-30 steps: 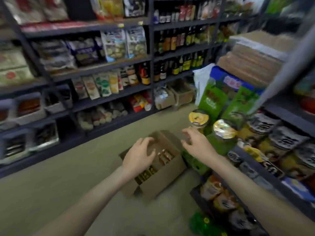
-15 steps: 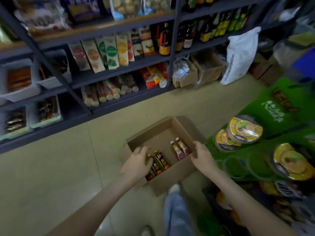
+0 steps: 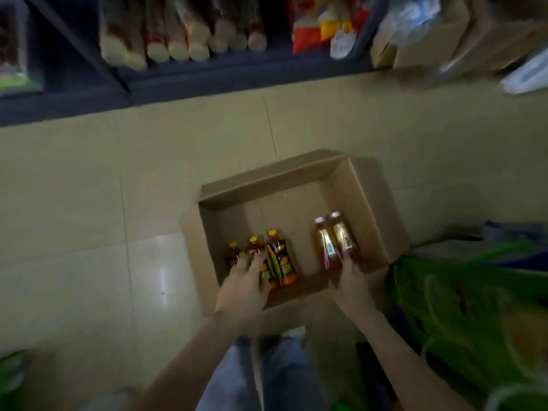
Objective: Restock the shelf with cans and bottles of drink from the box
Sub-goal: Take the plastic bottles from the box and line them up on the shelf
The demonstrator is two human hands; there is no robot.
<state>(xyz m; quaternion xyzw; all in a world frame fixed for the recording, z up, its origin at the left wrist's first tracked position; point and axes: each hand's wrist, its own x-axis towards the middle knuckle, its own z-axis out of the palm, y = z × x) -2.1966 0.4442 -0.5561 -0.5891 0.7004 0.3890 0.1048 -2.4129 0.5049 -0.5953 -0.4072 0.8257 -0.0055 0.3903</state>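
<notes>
Left grip (image 3: 244, 280) has dropped into the box (image 3: 267, 185) from the near rim, where it hung half a second ago. Its fingers now lie over the two leftmost of three yellow-capped bottles (image 3: 280, 261), but blur hides whether they have closed round them. Right grip (image 3: 351, 277) has come in from the box's right edge to touch the bases of the two pale-capped bottles (image 3: 326, 244); whether it is clamped or merely resting cannot be told. All five bottles are in the near half of the box, none lifted yet. The view has tipped from the racks to straight down over the box, so the pick-up step looks to be just starting, one cluster per hand. The box sits on the tiled floor (image 3: 89, 203), before the bottom shelf (image 3: 237, 81), with green bags (image 3: 474, 307) to its right.
</notes>
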